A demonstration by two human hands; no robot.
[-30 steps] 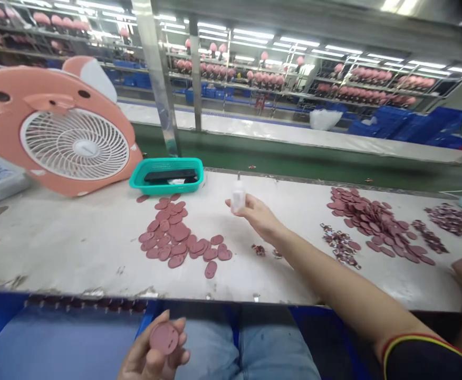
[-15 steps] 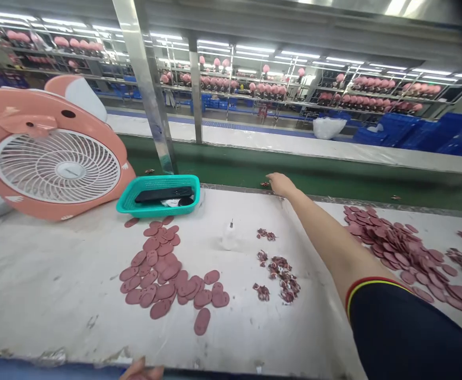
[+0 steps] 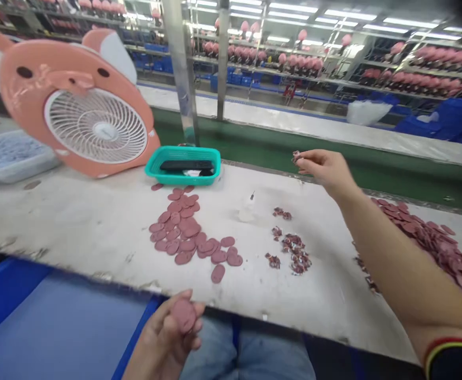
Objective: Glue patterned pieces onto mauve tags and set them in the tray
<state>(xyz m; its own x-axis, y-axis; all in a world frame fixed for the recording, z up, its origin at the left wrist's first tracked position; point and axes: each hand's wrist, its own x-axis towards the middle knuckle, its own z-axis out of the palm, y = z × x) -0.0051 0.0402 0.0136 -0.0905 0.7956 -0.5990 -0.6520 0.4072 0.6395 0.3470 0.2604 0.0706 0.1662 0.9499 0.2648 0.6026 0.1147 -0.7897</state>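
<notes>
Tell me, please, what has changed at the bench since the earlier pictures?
The right hand set the small white bottle down on the table, moved to the far edge, and now pinches a small scrap. The left hand still holds the pink disc; the disc pile stayed put.

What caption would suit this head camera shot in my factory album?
Left hand holds a mauve oval disc below the workbench; right hand pinches a small printed scrap.

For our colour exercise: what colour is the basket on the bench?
The basket is teal, best seen in the head view.
</notes>
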